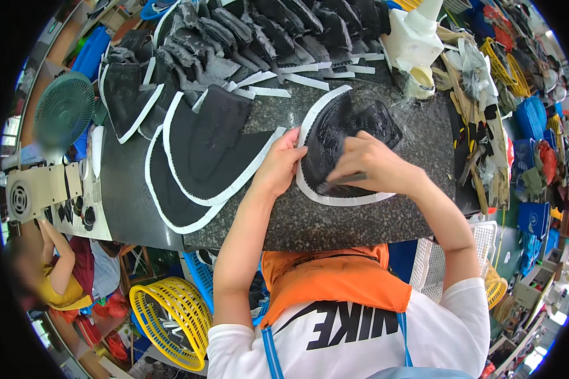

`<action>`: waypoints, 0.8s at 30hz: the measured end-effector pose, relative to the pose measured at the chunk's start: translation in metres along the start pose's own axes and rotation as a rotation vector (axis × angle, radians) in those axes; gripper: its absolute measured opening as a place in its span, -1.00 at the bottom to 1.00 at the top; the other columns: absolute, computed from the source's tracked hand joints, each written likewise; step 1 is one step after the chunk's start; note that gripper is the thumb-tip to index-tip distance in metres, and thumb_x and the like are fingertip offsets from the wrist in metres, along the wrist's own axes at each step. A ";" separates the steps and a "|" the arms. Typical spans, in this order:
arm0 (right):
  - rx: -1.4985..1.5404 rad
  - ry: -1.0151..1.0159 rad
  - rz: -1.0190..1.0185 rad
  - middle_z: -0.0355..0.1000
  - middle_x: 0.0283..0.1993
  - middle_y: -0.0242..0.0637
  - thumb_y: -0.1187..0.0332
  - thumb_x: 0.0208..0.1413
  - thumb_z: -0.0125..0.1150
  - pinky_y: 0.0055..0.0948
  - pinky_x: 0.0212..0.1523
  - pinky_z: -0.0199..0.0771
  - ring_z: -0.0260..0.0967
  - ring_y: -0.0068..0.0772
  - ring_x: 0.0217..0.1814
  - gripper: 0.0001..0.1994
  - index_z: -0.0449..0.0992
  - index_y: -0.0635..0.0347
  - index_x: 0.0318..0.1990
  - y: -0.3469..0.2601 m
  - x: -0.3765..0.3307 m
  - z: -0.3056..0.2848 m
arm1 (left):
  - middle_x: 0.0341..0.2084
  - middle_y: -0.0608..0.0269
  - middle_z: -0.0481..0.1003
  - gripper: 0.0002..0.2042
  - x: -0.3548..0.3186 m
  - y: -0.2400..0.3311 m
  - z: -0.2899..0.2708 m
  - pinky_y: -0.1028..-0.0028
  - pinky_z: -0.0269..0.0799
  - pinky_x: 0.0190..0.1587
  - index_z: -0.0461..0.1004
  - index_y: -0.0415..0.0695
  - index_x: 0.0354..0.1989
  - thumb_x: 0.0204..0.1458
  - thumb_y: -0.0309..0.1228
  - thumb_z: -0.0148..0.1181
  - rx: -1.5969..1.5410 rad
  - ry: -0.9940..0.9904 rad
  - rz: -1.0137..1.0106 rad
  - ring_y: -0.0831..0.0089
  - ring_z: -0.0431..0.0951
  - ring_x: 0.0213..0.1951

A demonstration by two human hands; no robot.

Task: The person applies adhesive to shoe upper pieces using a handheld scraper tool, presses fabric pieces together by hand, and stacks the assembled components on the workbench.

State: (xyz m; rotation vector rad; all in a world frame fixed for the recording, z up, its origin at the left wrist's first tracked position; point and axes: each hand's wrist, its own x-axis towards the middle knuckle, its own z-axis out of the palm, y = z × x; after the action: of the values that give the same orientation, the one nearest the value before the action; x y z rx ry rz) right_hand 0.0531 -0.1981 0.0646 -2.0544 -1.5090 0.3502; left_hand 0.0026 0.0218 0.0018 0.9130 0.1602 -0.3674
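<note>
A curved black fabric piece with a white edge strip (344, 200) lies on the dark stone worktop; its inner surface looks wet and shiny. My left hand (277, 163) pinches the white strip at the left side of this piece. Over its middle, my right hand (376, 165) is closed on a dark brush (346, 180), whose tip is blurred against the fabric near the lower left edge. Two similar black pieces (212, 148) overlap just left of my left hand. Beyond the hands stands a white plastic container (414, 44) with a crusted, open spout.
A heap of black pieces with white strips (259, 41) covers the far side of the worktop (284, 221). Below its near edge stand a yellow basket (171, 322) and a white crate (483, 237). A green fan (64, 110) is left, near another person (60, 265).
</note>
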 end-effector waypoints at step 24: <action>-0.283 0.907 0.795 0.56 -0.31 0.03 0.19 0.16 0.23 -0.28 -0.18 0.44 0.54 -0.14 -0.24 -0.64 0.54 0.43 -0.19 0.140 -0.109 -0.099 | -0.37 0.47 0.44 -0.62 -0.109 0.142 -0.013 0.62 0.34 -0.31 0.48 -0.15 -0.14 -0.23 -0.69 0.15 0.337 0.617 0.681 0.70 0.40 -0.40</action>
State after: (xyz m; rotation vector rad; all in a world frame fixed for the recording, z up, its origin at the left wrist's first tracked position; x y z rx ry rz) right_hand 0.1786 -0.3573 0.0515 -2.4380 -0.1859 -0.4986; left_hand -0.0445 0.1380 0.1309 1.3300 0.3432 0.5465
